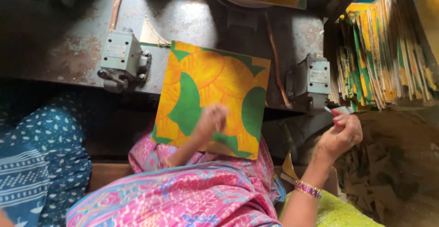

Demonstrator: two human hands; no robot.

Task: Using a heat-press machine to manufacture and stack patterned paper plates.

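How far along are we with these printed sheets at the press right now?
Done: cannot tell how many; trimmings lie lower right. In hand: the left hand rests on one orange-and-green sheet lying over the machine bed; the right hand reaches toward the stack. Left: that thick stack of sheets stands beside the machine.

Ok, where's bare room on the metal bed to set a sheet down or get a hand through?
Bare metal lies left of the left switch box, and a narrower strip runs between the printed sheet and the right switch box. It is crowded on the right: the sheet stack sits close above the right hand.
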